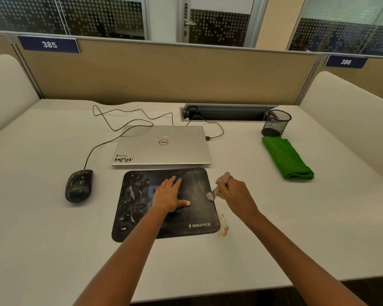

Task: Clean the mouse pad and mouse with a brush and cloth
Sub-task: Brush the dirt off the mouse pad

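Note:
A black mouse pad (137,208) lies on the white desk, smeared with pale streaks on its left half. My left hand (169,195) presses flat on the pad's middle, fingers straight. My right hand (234,193) grips a small brush (215,192) by its pale handle; the bristles touch the pad's right edge. Brownish dust (223,230) lies on the desk by the pad's lower right corner. A dirty black wired mouse (78,186) sits left of the pad. A folded green cloth (286,159) lies at the right.
A shut silver laptop (161,146) sits just behind the pad, its cables running to a desk socket box (226,113). A black mesh pen cup (275,122) stands behind the cloth. Beige partitions wall the desk on three sides.

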### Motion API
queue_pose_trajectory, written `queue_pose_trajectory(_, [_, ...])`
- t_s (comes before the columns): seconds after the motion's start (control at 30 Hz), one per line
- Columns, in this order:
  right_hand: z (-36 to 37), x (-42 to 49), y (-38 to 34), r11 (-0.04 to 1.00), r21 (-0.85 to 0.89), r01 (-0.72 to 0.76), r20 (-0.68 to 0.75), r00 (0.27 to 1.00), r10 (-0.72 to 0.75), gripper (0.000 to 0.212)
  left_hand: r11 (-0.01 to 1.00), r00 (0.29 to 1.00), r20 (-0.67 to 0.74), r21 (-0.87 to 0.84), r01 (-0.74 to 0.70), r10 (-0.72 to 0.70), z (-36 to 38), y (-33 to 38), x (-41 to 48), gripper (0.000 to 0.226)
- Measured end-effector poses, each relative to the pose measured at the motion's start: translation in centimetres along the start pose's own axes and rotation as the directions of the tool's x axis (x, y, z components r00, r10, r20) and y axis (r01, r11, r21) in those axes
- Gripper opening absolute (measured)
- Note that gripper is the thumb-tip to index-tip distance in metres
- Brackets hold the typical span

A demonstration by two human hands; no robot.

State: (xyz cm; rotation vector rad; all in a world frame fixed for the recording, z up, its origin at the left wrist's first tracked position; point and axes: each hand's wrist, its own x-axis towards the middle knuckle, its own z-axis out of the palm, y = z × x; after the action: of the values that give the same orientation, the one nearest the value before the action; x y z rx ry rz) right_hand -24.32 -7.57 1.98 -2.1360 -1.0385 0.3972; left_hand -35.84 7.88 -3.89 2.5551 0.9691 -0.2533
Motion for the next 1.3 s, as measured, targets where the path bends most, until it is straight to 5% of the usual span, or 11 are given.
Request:
queue_pose_trajectory(0.27, [-1.5,-3.7,1.1,0.996,0.015,-0.093,0.12,0.989,0.091,0.038,1.0,1.0,-0.006,0.005,-0.009,0.009,0.1,-0.1,0.0,0.084])
queue_pose_trajectory(0.5, [-1.0,-3.0,-0.6,0.998,0.024,0.061,0.007,0.998,-0.061,0.026,1.0,1.0,-0.005,-0.026,-0.017,0.017,0.1,-0.1,0.1,0.085])
queue_pose_trajectory(0.83, [-2.3,-4.7,2.1,0.997,0.006,-0.077,0.139,0.987,0.075,0.024,0.999,1.0,-0.014,-0.029,-0.02,0.02,0.3,-0.2,0.2,0.085])
queue_pose_trajectory(1.0, [-1.9,-4.3,1.0,0.996,0.083,0.042,-0.001,0.999,-0.042,0.022,0.999,1.0,-0.016,-0.026,-0.026,0.025,0.4,-0.2,0.2,0.085])
queue_pose_trajectory(1.3, [-2.3,-4.4,2.5,0.999,0.047,0.015,0.091,0.996,-0.019,0.018,0.998,0.999,-0.027,-0.048,-0.031,0.029,0.5,-0.4,0.2,0.084])
